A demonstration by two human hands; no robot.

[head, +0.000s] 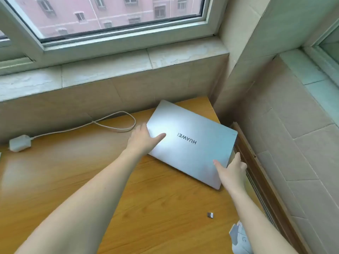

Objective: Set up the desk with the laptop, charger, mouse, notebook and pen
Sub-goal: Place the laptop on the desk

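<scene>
A closed silver laptop (pixel 190 143) lies askew at the far right corner of the wooden desk (pixel 77 180), its logo upside down to me. My left hand (pixel 144 138) grips its left edge, thumb on the lid. My right hand (pixel 232 168) holds the near right corner, thumb on top and fingers under the edge. A white charger brick (pixel 19 143) sits at the far left by the wall, its cable (pixel 110 123) looping towards the laptop. A white mouse (pixel 241 239) shows partly behind my right forearm at the bottom right.
A small USB dongle (pixel 210 215) lies on the desk near the right front. A tiled wall and window sill (pixel 110 70) run along the back. A wooden frame with a gap (pixel 256 173) borders the desk's right edge.
</scene>
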